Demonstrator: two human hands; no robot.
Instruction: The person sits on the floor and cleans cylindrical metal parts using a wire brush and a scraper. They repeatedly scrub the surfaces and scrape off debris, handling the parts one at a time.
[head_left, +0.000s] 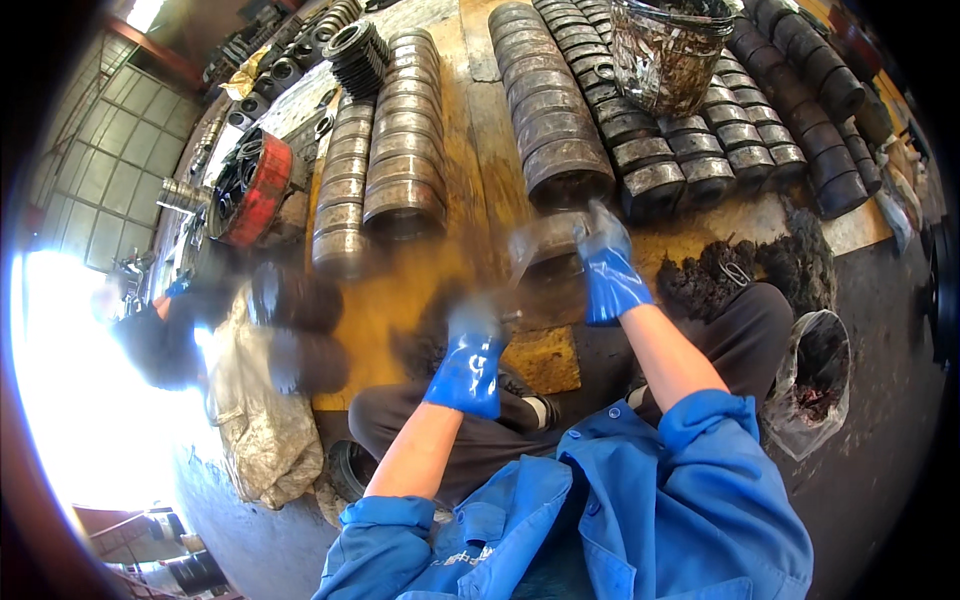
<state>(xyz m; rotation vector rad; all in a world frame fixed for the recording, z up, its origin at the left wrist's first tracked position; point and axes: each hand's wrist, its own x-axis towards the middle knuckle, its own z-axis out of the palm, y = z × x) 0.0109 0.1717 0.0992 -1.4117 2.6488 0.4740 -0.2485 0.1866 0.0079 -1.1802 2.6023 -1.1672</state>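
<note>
Both my hands wear shiny blue gloves with grimy, greyish fingers. My right hand (607, 258) is closed on the right edge of a metal ring (556, 240), just in front of a long row of similar rings (545, 110). A pale smear blurs the ring's left side. Lower and to the left, my left hand (474, 340) hangs before the ring, apart from it. Motion smears its fingers; a short thin end shows beside them, and I cannot make out whether they hold it. Beneath lies a yellow, oil-stained board (545, 358).
More ring rows (405, 140) stand on the left, darker ones (690, 160) on the right. A grimy bucket (672, 55) sits on those. Dark, matted scraps (715, 275) and a plastic bag (812, 385) lie right. Leftward are a red container (258, 190), a dirty sack (255, 410) and another person (165, 335).
</note>
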